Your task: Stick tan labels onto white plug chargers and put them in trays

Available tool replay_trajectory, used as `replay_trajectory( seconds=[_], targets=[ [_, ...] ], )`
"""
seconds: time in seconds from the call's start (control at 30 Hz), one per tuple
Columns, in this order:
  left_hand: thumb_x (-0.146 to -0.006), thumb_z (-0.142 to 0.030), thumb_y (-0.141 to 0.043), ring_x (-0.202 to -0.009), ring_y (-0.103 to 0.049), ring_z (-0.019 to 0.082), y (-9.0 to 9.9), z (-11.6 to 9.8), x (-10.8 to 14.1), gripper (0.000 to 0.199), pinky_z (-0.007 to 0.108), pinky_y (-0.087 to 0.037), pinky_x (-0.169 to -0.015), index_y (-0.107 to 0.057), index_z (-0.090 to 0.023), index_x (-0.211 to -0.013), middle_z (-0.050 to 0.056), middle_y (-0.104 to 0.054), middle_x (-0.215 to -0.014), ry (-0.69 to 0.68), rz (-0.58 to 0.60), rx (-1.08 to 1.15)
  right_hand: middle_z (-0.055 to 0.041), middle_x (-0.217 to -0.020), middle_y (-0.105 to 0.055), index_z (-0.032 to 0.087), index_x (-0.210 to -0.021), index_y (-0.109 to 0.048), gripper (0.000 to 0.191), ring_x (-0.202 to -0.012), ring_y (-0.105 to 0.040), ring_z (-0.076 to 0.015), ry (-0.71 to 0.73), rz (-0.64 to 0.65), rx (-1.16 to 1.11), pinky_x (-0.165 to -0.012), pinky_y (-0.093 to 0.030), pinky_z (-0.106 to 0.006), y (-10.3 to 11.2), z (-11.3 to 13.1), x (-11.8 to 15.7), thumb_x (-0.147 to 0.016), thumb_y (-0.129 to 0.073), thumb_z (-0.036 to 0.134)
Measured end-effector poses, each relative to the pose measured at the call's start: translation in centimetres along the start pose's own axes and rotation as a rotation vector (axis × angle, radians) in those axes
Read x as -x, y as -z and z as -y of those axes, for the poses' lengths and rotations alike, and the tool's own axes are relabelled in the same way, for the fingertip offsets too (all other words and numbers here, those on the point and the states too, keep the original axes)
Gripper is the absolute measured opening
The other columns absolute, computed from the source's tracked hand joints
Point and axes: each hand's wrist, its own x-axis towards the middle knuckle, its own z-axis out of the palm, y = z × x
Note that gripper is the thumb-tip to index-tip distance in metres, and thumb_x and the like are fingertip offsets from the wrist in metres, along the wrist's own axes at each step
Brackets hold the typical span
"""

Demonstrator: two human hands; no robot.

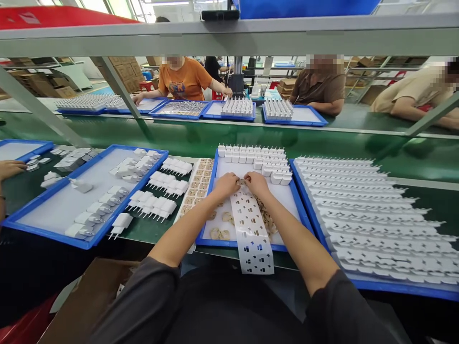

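Observation:
My left hand (228, 184) and my right hand (256, 183) meet over a blue-rimmed tray (303, 215), fingertips closed in a pinch. Between them is a small beige piece (243, 182), partly hidden by the fingers. A long white strip with rows of cut-outs (253, 234) runs from under my fingers toward me and hangs over the tray's near edge. Loose flat beige pieces (219, 233) lie in the tray on both sides of the strip. At the tray's far end stand rows of white plug housings (247, 155), prongs up.
To the right, another tray is filled with rows of white plugs (380, 224). A sheet of beige pieces (197, 186) and white plug adapters (154, 203) lie left, beside a further tray (103, 160). A co-worker's hand (12, 168) is at far left. A grey shelf beam (229, 40) crosses overhead.

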Motion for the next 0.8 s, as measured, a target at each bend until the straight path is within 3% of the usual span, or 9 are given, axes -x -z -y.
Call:
replay_trajectory(
  seconds=[0.3,0.57,0.7,0.8],
  targets=[
    [-0.087,-0.03,-0.056,-0.111,-0.059,0.026,-0.2,-0.4,0.2,0.027,0.033,-0.049,-0.09,-0.069,-0.017,-0.107,0.01,-0.067,-0.114,0.019,-0.027,-0.008,-0.012,-0.099,-0.069,0.017,-0.088,-0.064,0.016,-0.1,-0.058,-0.0255,0.078,0.023,0.005,-0.085,-0.037,-0.036,0.8,0.4,0.0,-0.09,-0.048,0.016],
    [-0.088,-0.032,-0.056,-0.108,-0.06,0.026,0.0,-0.5,0.6,0.028,0.033,-0.05,-0.087,-0.067,-0.016,-0.108,0.01,-0.068,-0.113,0.021,-0.04,-0.027,-0.0044,-0.089,-0.072,0.02,-0.09,-0.06,0.009,-0.086,-0.065,-0.0195,0.117,-0.008,-0.279,-0.078,-0.045,-0.032,2.0,-1.6,1.6,-0.089,-0.051,0.023],
    [-0.085,-0.026,-0.057,-0.101,-0.063,0.025,0.7,-0.6,0.1,0.025,0.032,-0.051,-0.081,-0.068,-0.018,-0.106,0.009,-0.069,-0.109,0.009,-0.028,-0.056,-0.0059,-0.101,-0.07,0.02,-0.097,-0.056,0.022,-0.094,-0.066,-0.0172,0.068,-0.177,-0.482,-0.077,-0.05,-0.029,4.1,-3.7,2.5,-0.093,-0.043,0.038],
    [-0.085,-0.021,-0.055,-0.104,-0.061,0.026,1.6,-1.6,-0.9,0.025,0.034,-0.051,-0.083,-0.068,-0.017,-0.106,0.011,-0.068,-0.11,-0.022,-0.067,-0.09,-0.0048,-0.095,-0.07,0.02,-0.093,-0.057,0.023,-0.089,-0.066,-0.0164,-0.015,-0.432,-0.882,-0.076,-0.051,-0.029,5.8,-5.0,2.6,-0.087,-0.051,0.041]
  ],
)
